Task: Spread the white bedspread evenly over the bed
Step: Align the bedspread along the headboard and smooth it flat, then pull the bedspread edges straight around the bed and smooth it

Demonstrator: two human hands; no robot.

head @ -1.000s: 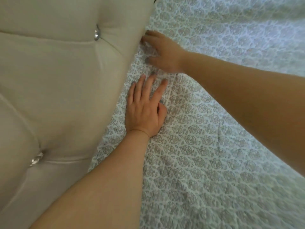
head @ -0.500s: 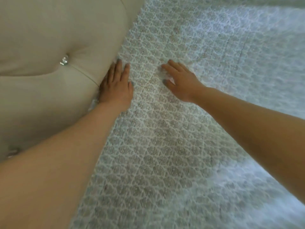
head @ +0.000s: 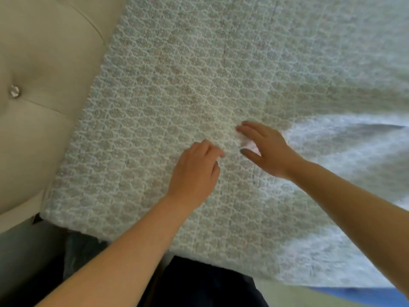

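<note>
Cream upholstery fills the left of the view, where one padded headboard is seen with one shiny button fully in view and stitched creases running from it. One white bedspread is laid over the bed just beside the headboard, its left edge touching the padding and its near edge hanging over the bed's side. A small repeating lace-like pattern in white over grey is shown across the cloth, and faint straight fold lines run away from the near edge. Well to the right of the headboard, the cloth is seen rumpled into soft, blurred folds with a dark shadow between them.

Two bare hands are counted on the bedspread, near each other and well apart from the headboard. The left hand is rested on the cloth with its fingers curled loosely downward; nothing is seen clamped in it. The right hand is held with fingers spread apart over the cloth, gripping nothing. Dark clothing is seen below the bedspread's near edge.
</note>
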